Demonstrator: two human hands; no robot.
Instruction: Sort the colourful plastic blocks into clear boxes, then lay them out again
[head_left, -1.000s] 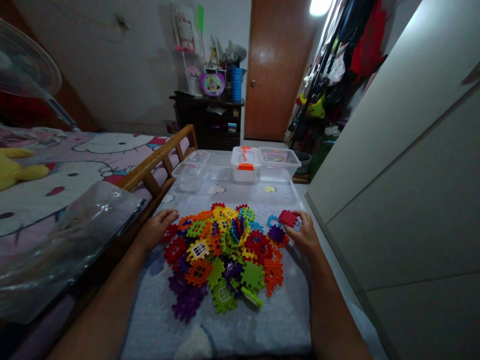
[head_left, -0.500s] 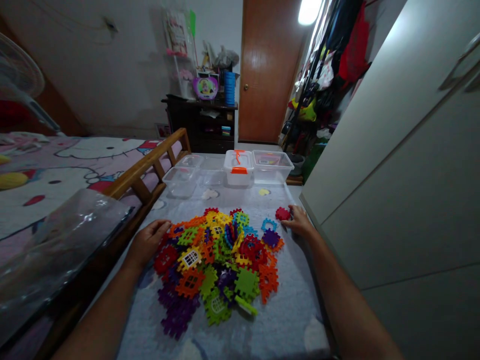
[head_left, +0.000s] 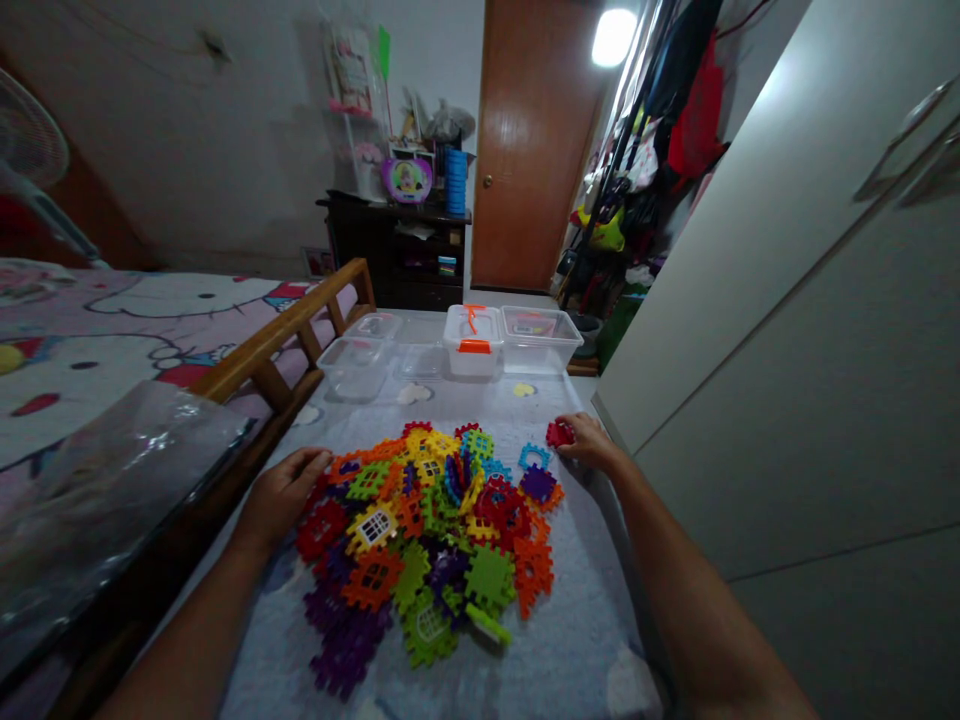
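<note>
A heap of plastic interlocking building tiles (head_left: 489, 578) in several colours is spread over the cloth in front of me. At its left edge rests my left hand (head_left: 283, 492), fingers loosely bent and holding nothing that I can see, beside an orange tile (head_left: 347, 468). Beyond the heap's right side, my right hand (head_left: 590, 441) has its fingertips closed on a red tile (head_left: 557, 435), which they partly cover. Close to that hand lie a light blue frame-shaped tile (head_left: 534, 456) and a purple tile (head_left: 538, 484).
At the table's far end stand a lidded clear box (head_left: 472, 345) with orange clips, an uncovered clear box (head_left: 538, 340) and clear plastic containers (head_left: 356, 365). A wooden bed rail (head_left: 281, 330) and a plastic bag (head_left: 142, 450) border the left; a pale cabinet (head_left: 787, 350) borders the right.
My right fingers have come further over the red tile and closed on it. The left hand stays by the heap's edge. The whole view has shifted slightly.
</note>
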